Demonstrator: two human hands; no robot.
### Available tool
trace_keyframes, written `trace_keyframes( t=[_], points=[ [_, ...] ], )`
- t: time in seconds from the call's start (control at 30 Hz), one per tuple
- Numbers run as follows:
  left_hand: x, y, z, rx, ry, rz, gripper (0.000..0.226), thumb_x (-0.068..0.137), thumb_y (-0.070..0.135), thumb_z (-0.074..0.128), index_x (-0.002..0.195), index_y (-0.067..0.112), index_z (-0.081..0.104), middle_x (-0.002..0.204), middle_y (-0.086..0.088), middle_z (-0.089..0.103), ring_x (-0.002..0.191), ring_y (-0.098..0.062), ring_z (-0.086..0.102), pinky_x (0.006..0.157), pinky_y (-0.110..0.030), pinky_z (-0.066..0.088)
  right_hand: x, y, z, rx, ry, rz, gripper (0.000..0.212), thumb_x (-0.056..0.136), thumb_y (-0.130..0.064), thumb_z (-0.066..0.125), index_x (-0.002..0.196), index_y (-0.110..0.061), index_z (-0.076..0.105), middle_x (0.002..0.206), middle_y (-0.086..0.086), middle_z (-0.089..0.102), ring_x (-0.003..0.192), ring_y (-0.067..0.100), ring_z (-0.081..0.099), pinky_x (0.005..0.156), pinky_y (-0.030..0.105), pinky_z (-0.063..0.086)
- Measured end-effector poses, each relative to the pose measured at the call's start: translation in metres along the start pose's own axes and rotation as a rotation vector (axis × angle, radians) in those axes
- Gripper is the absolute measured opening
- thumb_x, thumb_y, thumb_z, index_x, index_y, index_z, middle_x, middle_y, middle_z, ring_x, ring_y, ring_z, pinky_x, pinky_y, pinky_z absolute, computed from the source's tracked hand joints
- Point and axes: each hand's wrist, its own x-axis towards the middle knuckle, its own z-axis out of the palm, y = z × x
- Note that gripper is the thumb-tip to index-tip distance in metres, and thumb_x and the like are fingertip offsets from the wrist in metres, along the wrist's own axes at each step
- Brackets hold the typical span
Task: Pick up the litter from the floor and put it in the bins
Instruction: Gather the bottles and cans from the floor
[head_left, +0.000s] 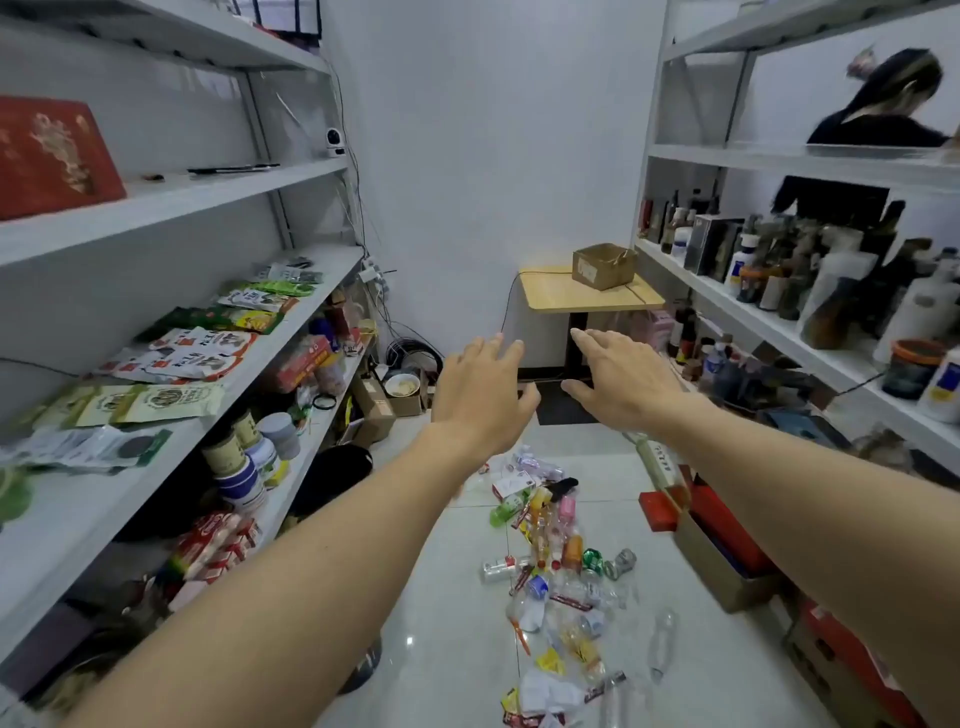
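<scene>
A trail of litter (558, 566) lies on the white tiled floor between the shelves: plastic bottles, crushed cans, wrappers and small cartons. A clear bottle (662, 642) lies apart at its right. My left hand (480, 392) and my right hand (621, 379) are both stretched forward at about chest height, well above the litter, palms down and fingers spread. Neither hand holds anything. No bin can be made out.
White shelving runs along both sides: snack packets and tubs on the left (182, 353), bottles and jars on the right (831, 280). A small wooden table (587, 293) with a cardboard box (605, 265) stands at the far wall. Boxes (727, 561) line the right floor. Another person (883, 114) stands behind the right shelf.
</scene>
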Motion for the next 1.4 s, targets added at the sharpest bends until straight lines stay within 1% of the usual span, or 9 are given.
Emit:
trace_keyframes(
  t=[0.2,0.27,0.4,0.6,0.77,0.9,1.17,1.3,1.4],
  points=[
    [0.041,-0.018,0.049,-0.015,-0.068,-0.008,0.056,0.097,0.043,0.039,0.147,0.018,0.034,0.152,-0.006,0.036,0.14,-0.023,0.03,0.11,-0.042,0.029,0.036,0.017,0.045,0.0,-0.108,0.076,0.072,0.094,-0.048,0.05,0.152,-0.016,0.022,0.153,0.008,0.034,0.14,0.026,0.033,0.11,0.042,0.032],
    [0.058,-0.033,0.065,-0.031,-0.064,-0.013,0.055,0.097,0.043,0.039,0.146,0.018,0.036,0.15,-0.004,0.039,0.138,-0.022,0.032,0.109,-0.042,0.032,0.052,0.017,0.058,0.005,-0.129,0.091,0.072,0.094,-0.047,0.051,0.152,-0.016,0.022,0.153,0.008,0.033,0.139,0.027,0.032,0.11,0.042,0.033],
    [0.092,-0.069,0.1,-0.06,-0.093,0.0,0.056,0.097,0.042,0.04,0.147,0.018,0.035,0.152,-0.005,0.037,0.141,-0.022,0.029,0.112,-0.04,0.027,0.094,0.005,0.093,0.013,-0.163,0.106,0.072,0.094,-0.045,0.051,0.152,-0.016,0.021,0.152,0.007,0.034,0.139,0.027,0.033,0.11,0.041,0.032],
    [0.152,-0.155,0.143,-0.033,-0.156,0.06,0.057,0.097,0.043,0.039,0.148,0.018,0.032,0.155,-0.006,0.032,0.143,-0.023,0.024,0.114,-0.04,0.023,0.184,-0.036,0.148,-0.003,-0.216,0.141,0.072,0.095,-0.045,0.05,0.152,-0.015,0.02,0.152,0.007,0.034,0.139,0.026,0.031,0.11,0.042,0.032],
    [0.203,-0.236,0.167,-0.039,-0.183,0.056,0.056,0.096,0.043,0.04,0.146,0.018,0.036,0.148,-0.004,0.041,0.137,-0.022,0.032,0.109,-0.039,0.03,0.257,-0.077,0.183,0.009,-0.243,0.167,0.072,0.095,-0.045,0.05,0.153,-0.016,0.019,0.154,0.006,0.031,0.141,0.026,0.029,0.111,0.041,0.03],
    [0.235,-0.279,0.181,-0.054,-0.21,0.047,0.054,0.094,0.042,0.042,0.142,0.017,0.041,0.138,-0.003,0.049,0.129,-0.023,0.04,0.104,-0.041,0.037,0.303,-0.096,0.197,0.001,-0.262,0.174,0.072,0.095,-0.045,0.051,0.152,-0.015,0.02,0.154,0.007,0.031,0.141,0.026,0.029,0.112,0.039,0.03],
    [0.295,-0.313,0.212,-0.069,-0.201,0.063,0.051,0.096,0.041,0.041,0.141,0.018,0.04,0.141,-0.005,0.046,0.13,-0.023,0.038,0.103,-0.039,0.034,0.377,-0.091,0.226,0.014,-0.254,0.188,0.069,0.094,-0.044,0.054,0.15,-0.016,0.026,0.15,0.006,0.038,0.137,0.027,0.035,0.108,0.041,0.037],
    [0.342,-0.316,0.235,-0.081,-0.22,0.058,0.055,0.098,0.043,0.039,0.147,0.018,0.034,0.152,-0.007,0.036,0.141,-0.024,0.029,0.112,-0.04,0.026,0.42,-0.068,0.246,0.017,-0.246,0.198,0.07,0.094,-0.044,0.053,0.151,-0.015,0.025,0.15,0.007,0.038,0.138,0.026,0.034,0.108,0.04,0.036],
    [0.386,-0.314,0.26,-0.062,-0.228,0.071,0.057,0.098,0.044,0.037,0.149,0.018,0.031,0.153,-0.007,0.035,0.141,-0.024,0.028,0.112,-0.042,0.027,0.457,-0.043,0.265,0.022,-0.233,0.207,0.068,0.094,-0.044,0.054,0.15,-0.016,0.027,0.147,0.006,0.041,0.136,0.026,0.036,0.107,0.04,0.037]
  ],
)
